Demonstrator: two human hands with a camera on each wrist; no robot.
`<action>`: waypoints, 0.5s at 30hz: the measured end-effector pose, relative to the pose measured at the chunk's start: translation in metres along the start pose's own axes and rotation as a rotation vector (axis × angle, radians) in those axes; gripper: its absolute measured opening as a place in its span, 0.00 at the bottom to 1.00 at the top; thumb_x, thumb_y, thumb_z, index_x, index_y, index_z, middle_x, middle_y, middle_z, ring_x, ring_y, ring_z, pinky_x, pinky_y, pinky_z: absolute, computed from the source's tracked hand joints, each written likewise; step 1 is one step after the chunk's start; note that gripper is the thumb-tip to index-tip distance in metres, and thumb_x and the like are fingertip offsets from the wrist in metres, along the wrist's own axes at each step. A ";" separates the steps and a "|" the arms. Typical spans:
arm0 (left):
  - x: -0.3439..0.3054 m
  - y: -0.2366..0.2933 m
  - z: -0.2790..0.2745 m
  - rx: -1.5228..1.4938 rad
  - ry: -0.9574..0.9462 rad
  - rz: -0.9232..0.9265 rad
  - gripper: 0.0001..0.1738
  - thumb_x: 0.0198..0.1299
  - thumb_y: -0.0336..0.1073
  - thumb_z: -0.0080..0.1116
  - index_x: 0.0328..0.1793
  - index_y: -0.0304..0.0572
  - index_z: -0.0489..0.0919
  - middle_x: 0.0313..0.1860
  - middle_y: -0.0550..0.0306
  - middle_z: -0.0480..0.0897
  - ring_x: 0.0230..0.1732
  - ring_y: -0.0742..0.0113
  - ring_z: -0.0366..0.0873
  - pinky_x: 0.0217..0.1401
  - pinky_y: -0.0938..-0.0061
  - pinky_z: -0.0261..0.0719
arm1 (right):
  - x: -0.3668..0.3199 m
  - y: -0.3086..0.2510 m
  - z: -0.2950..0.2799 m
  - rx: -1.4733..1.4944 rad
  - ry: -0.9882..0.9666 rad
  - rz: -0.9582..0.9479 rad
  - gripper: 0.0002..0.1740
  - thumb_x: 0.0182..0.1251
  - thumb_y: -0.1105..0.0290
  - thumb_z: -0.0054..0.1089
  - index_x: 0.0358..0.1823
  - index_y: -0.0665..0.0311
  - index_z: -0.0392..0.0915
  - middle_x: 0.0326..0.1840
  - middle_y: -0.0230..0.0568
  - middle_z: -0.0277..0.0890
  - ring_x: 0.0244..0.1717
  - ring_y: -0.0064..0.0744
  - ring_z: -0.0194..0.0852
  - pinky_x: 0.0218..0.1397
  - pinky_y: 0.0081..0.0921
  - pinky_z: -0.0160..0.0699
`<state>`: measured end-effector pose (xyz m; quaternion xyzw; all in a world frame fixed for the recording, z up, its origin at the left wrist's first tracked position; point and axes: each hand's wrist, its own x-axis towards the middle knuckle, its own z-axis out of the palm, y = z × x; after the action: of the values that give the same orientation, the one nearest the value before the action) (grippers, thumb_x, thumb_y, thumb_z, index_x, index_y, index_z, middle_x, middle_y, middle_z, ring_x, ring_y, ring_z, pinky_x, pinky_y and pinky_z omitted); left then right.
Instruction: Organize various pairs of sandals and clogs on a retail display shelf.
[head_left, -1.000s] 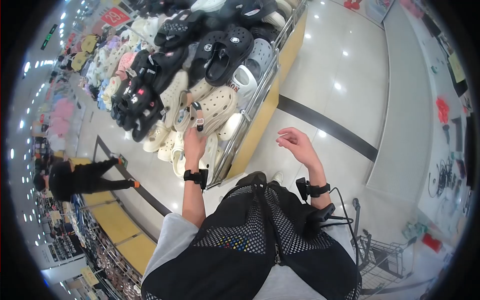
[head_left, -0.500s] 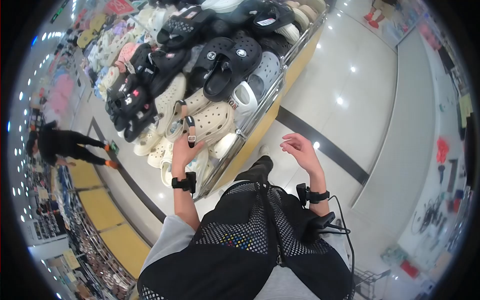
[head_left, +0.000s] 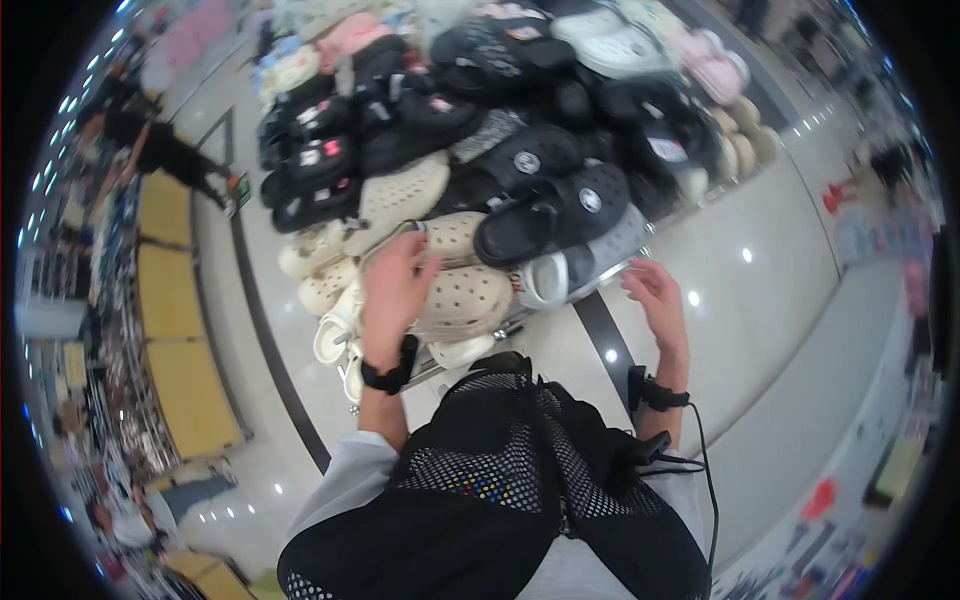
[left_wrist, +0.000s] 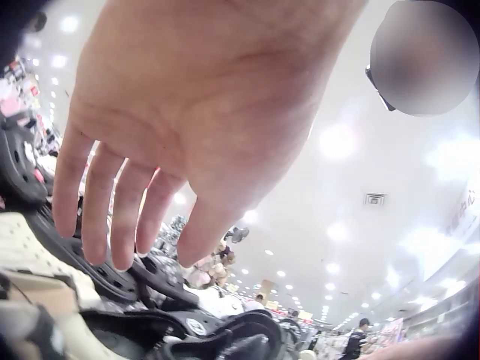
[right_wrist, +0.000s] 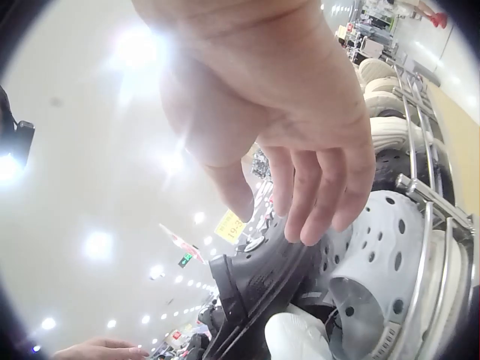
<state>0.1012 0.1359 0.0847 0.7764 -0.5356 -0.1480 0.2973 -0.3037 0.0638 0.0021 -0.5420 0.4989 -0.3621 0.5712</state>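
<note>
My left hand (head_left: pixel 398 285) hovers over the beige clogs (head_left: pixel 465 300) at the near edge of a shoe pile. In the left wrist view its fingers hang extended with nothing held, above beige and black clogs (left_wrist: pixel 146 330). To the right, my right hand (head_left: pixel 655 295) is beside the pile's corner, fingers loosely bent and holding nothing. In the right wrist view it hangs over a grey clog (right_wrist: pixel 394 232) and a black clog (right_wrist: pixel 259 277) with a heel strap. A white shoe (head_left: pixel 545 282) sits between the beige and grey pairs.
A metal rail (right_wrist: pixel 431 195) edges the display. Black shoes (head_left: pixel 420 120) and pale clogs (head_left: pixel 615 45) cover the rest of the pile. Tiled floor (head_left: pixel 740 260) lies to the right. At the left, a person in black (head_left: pixel 165 145) stands by yellow-fronted shelves (head_left: pixel 180 300).
The head view has turned, bringing the pile to the centre. My left hand has left the buckled strap of the beige clog. The right hand now appears nearer the grey clog.
</note>
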 end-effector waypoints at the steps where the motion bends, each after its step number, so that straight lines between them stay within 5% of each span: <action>1: 0.002 0.007 0.009 -0.016 -0.013 0.066 0.21 0.67 0.44 0.69 0.59 0.39 0.84 0.49 0.46 0.90 0.53 0.48 0.88 0.56 0.59 0.83 | 0.016 0.003 -0.006 -0.028 0.017 -0.020 0.21 0.75 0.67 0.67 0.65 0.65 0.78 0.53 0.41 0.87 0.52 0.30 0.85 0.56 0.28 0.81; 4: 0.014 0.016 0.046 -0.083 -0.038 0.216 0.27 0.65 0.44 0.71 0.65 0.38 0.80 0.58 0.45 0.86 0.59 0.47 0.85 0.62 0.59 0.82 | 0.054 -0.011 -0.009 -0.066 0.031 -0.072 0.25 0.73 0.67 0.70 0.67 0.66 0.77 0.59 0.44 0.84 0.56 0.32 0.82 0.59 0.29 0.81; 9: 0.042 0.037 0.086 -0.022 -0.122 0.175 0.35 0.65 0.42 0.70 0.73 0.34 0.72 0.69 0.40 0.77 0.71 0.41 0.75 0.72 0.56 0.75 | 0.113 -0.033 -0.012 -0.238 0.142 -0.150 0.36 0.67 0.65 0.77 0.73 0.67 0.71 0.73 0.53 0.72 0.71 0.43 0.72 0.67 0.36 0.78; 15: 0.067 0.038 0.143 -0.008 -0.089 0.060 0.41 0.63 0.40 0.72 0.77 0.28 0.67 0.74 0.34 0.73 0.75 0.36 0.69 0.78 0.55 0.69 | 0.174 -0.016 -0.013 -0.261 -0.034 -0.154 0.42 0.66 0.60 0.79 0.76 0.69 0.68 0.71 0.56 0.75 0.71 0.45 0.74 0.69 0.36 0.77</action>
<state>0.0195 0.0217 0.0028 0.7514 -0.5707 -0.1755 0.2808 -0.2723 -0.1082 -0.0117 -0.6543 0.4890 -0.3274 0.4748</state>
